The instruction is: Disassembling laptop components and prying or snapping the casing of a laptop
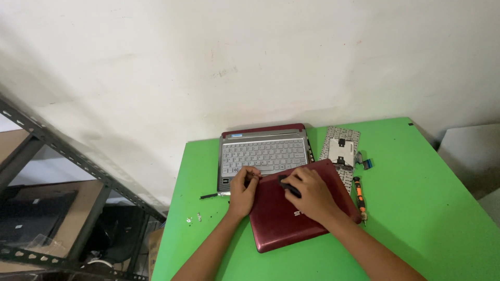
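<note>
A bright green table [427, 208] is being seen under a dark red laptop [291, 218]. Silver-grey is being shown by a keyboard deck [263, 155] with pale keys, edged in red. Orange and black are being shown by a screwdriver [359, 195]. The wall [250, 62] is being seen off-white.

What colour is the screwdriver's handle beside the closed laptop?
Orange and black screwdriver, seen in the head view.

Lid panel [291, 213] before open laptop [263, 153], screwdriver [360, 198] right, loose keyboard [341, 151] behind it.
</note>
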